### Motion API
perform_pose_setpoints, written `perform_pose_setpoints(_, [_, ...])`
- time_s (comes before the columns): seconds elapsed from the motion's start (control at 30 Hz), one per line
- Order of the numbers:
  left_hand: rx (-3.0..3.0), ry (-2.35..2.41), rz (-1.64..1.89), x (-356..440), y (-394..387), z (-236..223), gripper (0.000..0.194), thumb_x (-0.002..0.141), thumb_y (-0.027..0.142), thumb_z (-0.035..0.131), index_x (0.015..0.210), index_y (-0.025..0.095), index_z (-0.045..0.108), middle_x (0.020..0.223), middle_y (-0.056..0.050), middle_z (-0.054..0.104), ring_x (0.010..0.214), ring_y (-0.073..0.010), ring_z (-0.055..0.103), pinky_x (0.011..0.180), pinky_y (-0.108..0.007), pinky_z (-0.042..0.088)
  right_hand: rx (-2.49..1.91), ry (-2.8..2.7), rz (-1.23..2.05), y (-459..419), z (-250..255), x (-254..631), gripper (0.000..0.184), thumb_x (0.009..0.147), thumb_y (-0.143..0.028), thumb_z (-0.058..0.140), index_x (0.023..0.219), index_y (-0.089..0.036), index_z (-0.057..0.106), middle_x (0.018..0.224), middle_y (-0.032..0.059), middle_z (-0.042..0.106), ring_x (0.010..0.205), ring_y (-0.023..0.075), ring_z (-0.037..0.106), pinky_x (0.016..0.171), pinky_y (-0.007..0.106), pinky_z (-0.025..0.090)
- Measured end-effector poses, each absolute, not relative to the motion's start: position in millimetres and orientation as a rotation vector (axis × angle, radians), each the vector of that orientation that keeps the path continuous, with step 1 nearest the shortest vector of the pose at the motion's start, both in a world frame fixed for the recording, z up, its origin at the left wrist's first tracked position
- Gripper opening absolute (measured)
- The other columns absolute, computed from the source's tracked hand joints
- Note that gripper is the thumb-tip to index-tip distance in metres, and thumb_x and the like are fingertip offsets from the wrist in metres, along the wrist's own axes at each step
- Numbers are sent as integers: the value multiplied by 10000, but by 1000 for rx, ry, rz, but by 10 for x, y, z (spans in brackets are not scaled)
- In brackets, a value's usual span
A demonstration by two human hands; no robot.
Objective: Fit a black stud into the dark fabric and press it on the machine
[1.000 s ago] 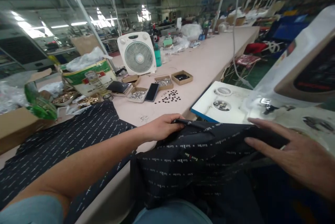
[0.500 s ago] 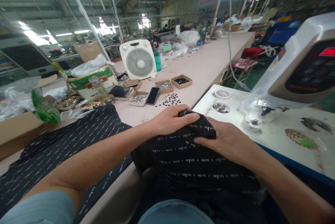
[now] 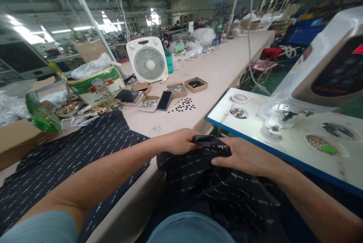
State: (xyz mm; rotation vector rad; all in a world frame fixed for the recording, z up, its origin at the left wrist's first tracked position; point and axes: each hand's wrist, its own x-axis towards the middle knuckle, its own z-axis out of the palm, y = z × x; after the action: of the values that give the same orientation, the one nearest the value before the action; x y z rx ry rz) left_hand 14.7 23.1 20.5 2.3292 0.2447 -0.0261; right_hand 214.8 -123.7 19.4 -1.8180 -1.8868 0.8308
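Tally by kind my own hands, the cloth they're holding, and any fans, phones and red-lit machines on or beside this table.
Left hand and right hand: 2
Held cloth: 1
Fan: 1
Phone: 1
Red-lit machine: 1
Total: 6

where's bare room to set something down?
Most room: table, right of fan, past the rightmost box. Smaller patch: between black discs and left hand, right of silver bits. Crowded: around phone, among other boxes; further left, clear plastic and spread cloth.
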Motion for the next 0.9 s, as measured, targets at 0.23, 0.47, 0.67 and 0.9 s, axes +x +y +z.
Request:
perform_pose_setpoints(0.23, [2235,391,46,139,235,84,165,865,213,572,998,161,656,906,-6,680,853,-162,596,779,-271,465,-1780,-1676,935,-1298,9,2290,219,893,-390,590,929,-217,719,856,20,723,829,253,671,754,339,520])
perform_pose_setpoints(0.47, [2371,417,333,181,74,285,905,764,352,794,1525,160,344,1435,-147,571,1277,-278,562,1116,-420,422,-1743,-1544,1042,-1232,48,2211,241,856,-414,611,921,-228,750,763,8,700,777,258,670,708,339,534])
perform_pose_setpoints(0.67, [2181,388,-1,253,125,-29,382,765,246,761,1129,173,668,957,-13,694,873,-183,619,804,-300,478,-1767,-1560,980,-1187,-7,2193,255,845,-408,613,915,-200,743,820,16,714,759,231,656,639,297,490])
perform_pose_setpoints(0.9, [1770,447,-100,283,204,-274,234,729,328,796,835,146,693,670,58,539,644,-100,464,659,-248,375,-1789,-1580,918,-1134,-22,2216,218,848,-368,638,925,-201,757,815,8,719,750,212,654,653,281,486])
